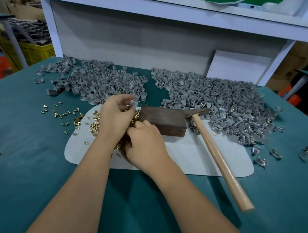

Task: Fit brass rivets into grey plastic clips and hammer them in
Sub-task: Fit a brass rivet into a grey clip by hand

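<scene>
My left hand [116, 115] hovers over the heap of brass rivets [95, 121] on the pale mat [192, 154]. Its curled fingers pinch a small grey plastic clip [132, 102] at the fingertips. My right hand [145, 143] lies just below it, knuckles up. Its fingers curl down into the rivet heap, and the fingertips are hidden. A dark metal block [164, 122] sits on the mat right of both hands. The hammer [219, 160] lies diagonally with its head [197, 112] against the block and its wooden handle toward me. Neither hand touches it.
Two large piles of grey clips lie at the back of the green table: a left pile [101, 82] and a right pile [226, 106]. Loose rivets [59, 112] are scattered left of the mat. A few stray clips [260, 161] lie at the right. A white shelf frame [52, 29] stands behind.
</scene>
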